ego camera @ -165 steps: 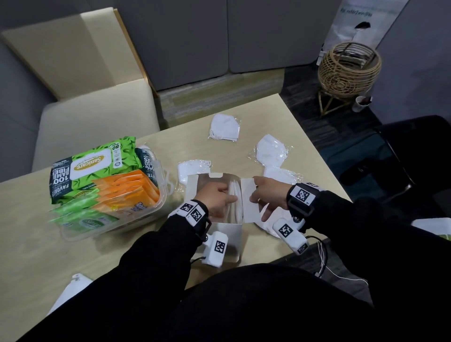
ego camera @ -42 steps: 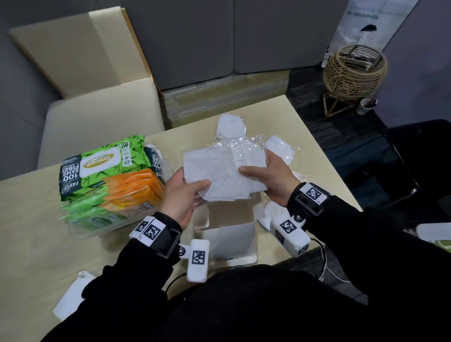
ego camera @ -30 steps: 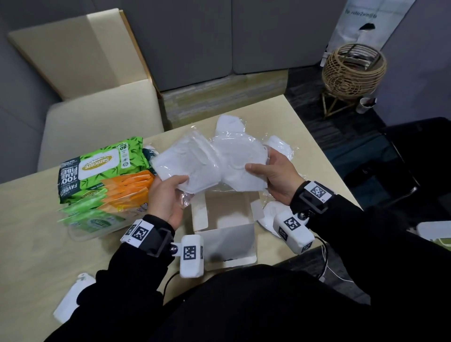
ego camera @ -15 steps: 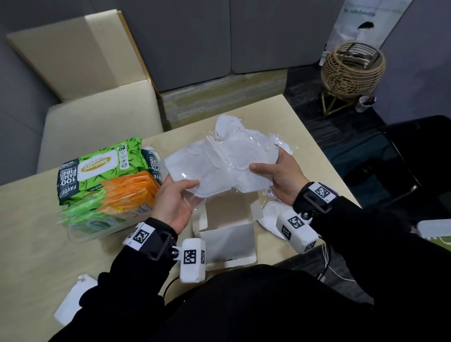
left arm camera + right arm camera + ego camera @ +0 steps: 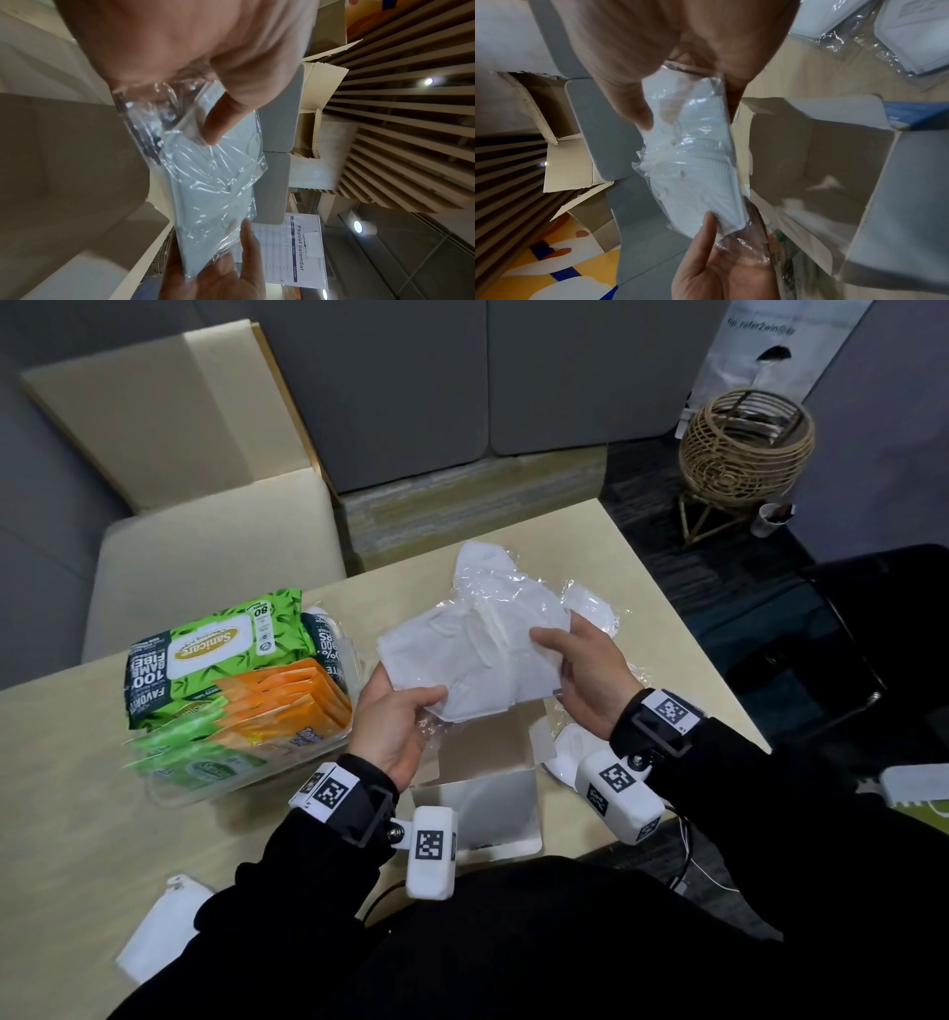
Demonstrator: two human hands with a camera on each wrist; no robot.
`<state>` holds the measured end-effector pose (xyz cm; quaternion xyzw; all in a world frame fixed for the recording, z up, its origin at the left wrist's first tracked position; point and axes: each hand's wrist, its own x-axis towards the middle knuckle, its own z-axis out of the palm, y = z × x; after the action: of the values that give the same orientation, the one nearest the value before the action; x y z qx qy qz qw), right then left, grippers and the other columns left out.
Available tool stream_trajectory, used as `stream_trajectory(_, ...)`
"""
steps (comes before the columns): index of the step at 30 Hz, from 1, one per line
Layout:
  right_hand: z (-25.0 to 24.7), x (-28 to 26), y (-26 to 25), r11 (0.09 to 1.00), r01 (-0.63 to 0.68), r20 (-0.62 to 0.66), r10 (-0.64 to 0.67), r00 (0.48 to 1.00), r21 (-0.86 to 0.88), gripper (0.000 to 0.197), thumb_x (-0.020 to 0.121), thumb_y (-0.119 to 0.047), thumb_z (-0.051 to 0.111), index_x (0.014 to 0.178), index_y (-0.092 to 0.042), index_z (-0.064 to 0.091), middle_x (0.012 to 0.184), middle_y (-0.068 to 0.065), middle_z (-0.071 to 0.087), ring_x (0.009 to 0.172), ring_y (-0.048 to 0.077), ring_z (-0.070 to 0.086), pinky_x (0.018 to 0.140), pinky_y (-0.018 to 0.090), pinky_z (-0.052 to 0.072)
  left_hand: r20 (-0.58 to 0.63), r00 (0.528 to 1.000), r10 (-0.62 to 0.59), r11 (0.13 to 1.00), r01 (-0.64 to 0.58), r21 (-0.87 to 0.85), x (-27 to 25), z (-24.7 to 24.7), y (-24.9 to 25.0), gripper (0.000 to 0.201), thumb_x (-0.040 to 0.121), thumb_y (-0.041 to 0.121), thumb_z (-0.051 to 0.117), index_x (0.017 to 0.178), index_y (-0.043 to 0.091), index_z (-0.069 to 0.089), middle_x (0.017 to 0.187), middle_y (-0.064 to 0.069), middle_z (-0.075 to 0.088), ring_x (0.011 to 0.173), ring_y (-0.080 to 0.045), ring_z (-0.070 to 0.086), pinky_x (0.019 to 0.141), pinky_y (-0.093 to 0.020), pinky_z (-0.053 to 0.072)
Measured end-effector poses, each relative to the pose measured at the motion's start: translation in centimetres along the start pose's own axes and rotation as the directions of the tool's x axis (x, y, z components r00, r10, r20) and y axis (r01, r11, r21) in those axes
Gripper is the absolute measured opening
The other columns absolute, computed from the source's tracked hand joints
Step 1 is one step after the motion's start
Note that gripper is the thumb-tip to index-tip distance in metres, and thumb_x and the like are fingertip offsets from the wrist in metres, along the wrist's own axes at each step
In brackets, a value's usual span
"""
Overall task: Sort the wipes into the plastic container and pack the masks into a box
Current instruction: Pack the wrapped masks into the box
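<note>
Both hands hold a stack of white masks in clear wrappers (image 5: pixel 477 654) above the open white box (image 5: pixel 488 793). My left hand (image 5: pixel 405 711) pinches the stack's near left corner with the thumb on top. At the stack's right edge my right hand (image 5: pixel 570 660) grips it, thumb over the top. The wrist views show the wrapped masks (image 5: pixel 216 178) (image 5: pixel 693 158) between thumb and fingers of each hand. The box (image 5: pixel 816 162) looks nearly empty inside. More wrapped masks lie on the table at the far side (image 5: pixel 595 608) and under my right wrist (image 5: pixel 565 757).
A clear plastic container (image 5: pixel 169 788) at the left holds green and orange wipe packs (image 5: pixel 287 706), with a large green pack (image 5: pixel 215 649) on top. A white mask (image 5: pixel 159 932) lies at the table's near left edge. A beige chair (image 5: pixel 205 557) stands behind the table.
The box held 5.5 s ago now stands open on the table. Both hands lifted a stack of wrapped masks, spread it, then drew it together and slightly lower over the box.
</note>
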<state>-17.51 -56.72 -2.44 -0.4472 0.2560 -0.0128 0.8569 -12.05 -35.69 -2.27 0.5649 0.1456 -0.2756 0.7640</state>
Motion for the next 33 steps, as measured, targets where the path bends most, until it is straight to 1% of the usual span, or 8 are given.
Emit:
stream_trajectory(3,-0.1,-0.1,-0.1,0.997,-0.006,-0.069,0.012,0.998,0.078,0.021,0.101,-0.005,0.050,0.107,-0.010,0.069,0.102,0.008,0.072,0.097,0.029,0.065,0.081,0.042,0.052,-0.096,0.994,0.045,0.999,-0.047,-0.015,0.6,-0.3,0.4,0.059,0.086,-0.022,0.055,0.124,0.022,0.067,0.123,-0.009,0.075,0.115,-0.037,0.070,0.094,-0.057,0.058)
stream_trajectory(10,-0.4,-0.5,-0.4,0.999,0.017,-0.081,-0.014,0.997,0.038,0.040,0.100,-0.001,0.048,0.073,-0.016,0.074,0.073,-0.001,0.066,0.070,0.021,0.064,0.082,0.046,0.055,-0.146,0.989,0.005,0.994,-0.021,-0.109,0.7,-1.3,1.7,0.059,0.084,-0.019,0.047,0.126,0.017,0.067,0.124,-0.009,0.074,0.111,-0.037,0.068,0.080,-0.048,0.061)
stream_trajectory(16,1.8,-0.4,1.1,0.910,0.089,0.145,-0.032,0.989,-0.405,0.031,0.088,-0.024,0.069,0.117,-0.016,0.063,0.107,0.001,0.073,0.099,0.021,0.069,0.085,0.030,0.057,-0.041,0.999,0.030,0.997,-0.028,0.069,-0.4,2.4,-0.1,0.059,0.078,-0.010,0.058,0.131,0.016,0.061,0.123,-0.012,0.073,0.104,-0.030,0.067,0.062,-0.025,0.054)
stream_trajectory(21,2.1,-0.4,0.4,0.733,0.284,0.286,-0.127,0.950,-0.617,0.049,0.080,0.010,0.069,0.110,-0.027,0.059,0.104,0.000,0.069,0.092,0.010,0.065,0.084,0.027,0.053,-0.053,0.988,0.143,0.927,-0.115,0.356,-0.5,2.4,0.0,0.097,0.067,0.005,0.067,0.155,0.032,0.036,0.149,-0.006,0.054,0.130,-0.027,0.056,0.101,-0.043,0.054)
stream_trajectory(23,1.8,-0.2,-0.3,0.697,0.283,0.317,-0.083,0.945,-0.659,0.049,0.074,0.008,0.071,0.107,-0.027,0.060,0.100,-0.002,0.068,0.088,0.009,0.064,0.079,0.026,0.053,0.042,0.949,0.312,0.800,-0.286,0.527,-0.5,1.3,1.6,0.107,0.075,-0.002,0.069,0.160,0.044,0.022,0.161,0.005,0.036,0.141,-0.014,0.041,0.109,-0.032,0.043)
stream_trajectory(27,1.9,0.4,-1.0,0.614,0.278,0.373,0.028,0.928,-0.738,0.043,0.074,0.005,0.074,0.108,-0.019,0.062,0.097,-0.001,0.070,0.085,0.010,0.066,0.076,0.028,0.055,0.507,0.803,0.313,0.147,-0.568,0.810,0.2,-0.1,4.9,0.075,0.079,0.018,0.073,0.148,0.034,0.050,0.144,0.005,0.055,0.132,-0.014,0.051,0.111,-0.037,0.043)
stream_trajectory(30,2.1,1.3,-1.1,0.549,0.248,0.329,0.053,0.943,-0.798,0.046,0.070,-0.004,0.082,0.108,-0.019,0.059,0.097,0.002,0.072,0.089,0.021,0.070,0.077,0.040,0.059,0.477,0.877,0.049,0.116,-0.480,0.870,0.6,0.3,5.9,0.060,0.086,0.020,0.077,0.140,0.029,0.050,0.123,0.001,0.068,0.110,-0.019,0.063,0.093,-0.033,0.049)
stream_trajectory(33,1.3,2.2,-0.7,0.481,0.226,0.232,-0.049,0.971,-0.847,0.058,0.067,-0.021,0.094,0.112,-0.023,0.058,0.105,-0.005,0.068,0.097,0.018,0.065,0.085,0.035,0.055,0.418,0.904,0.085,-0.019,-0.418,0.908,0.8,0.5,5.7,0.055,0.090,0.022,0.070,0.138,0.023,0.043,0.112,-0.004,0.067,0.104,-0.030,0.063,0.087,-0.040,0.050)
